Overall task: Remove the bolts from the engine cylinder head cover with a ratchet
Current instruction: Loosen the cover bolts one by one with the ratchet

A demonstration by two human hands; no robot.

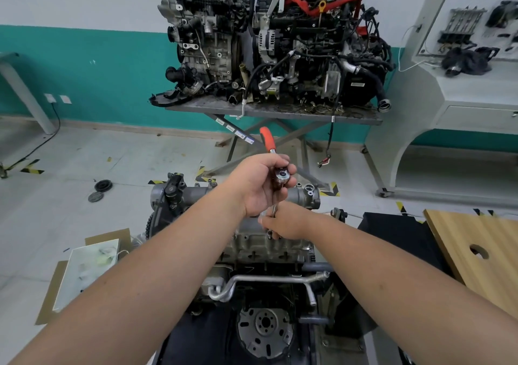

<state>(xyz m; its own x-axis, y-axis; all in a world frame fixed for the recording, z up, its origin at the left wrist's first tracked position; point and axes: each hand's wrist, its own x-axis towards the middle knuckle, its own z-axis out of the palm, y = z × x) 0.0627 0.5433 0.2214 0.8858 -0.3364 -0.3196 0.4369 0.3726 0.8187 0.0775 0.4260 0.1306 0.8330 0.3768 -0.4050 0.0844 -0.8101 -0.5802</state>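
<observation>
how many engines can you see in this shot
3: one engine under the hands, being worked on; two on the metal table by the wall, a bare grey engine beside a black engine with red straps.

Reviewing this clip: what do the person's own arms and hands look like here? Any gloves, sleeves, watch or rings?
Both forearms are bare from the bottom edge of the picture to the wrists; no sleeve shows. The left hand and the right hand wear no gloves. No watch, band or ring can be seen on either, though some of the fingers are partly hidden.
</observation>
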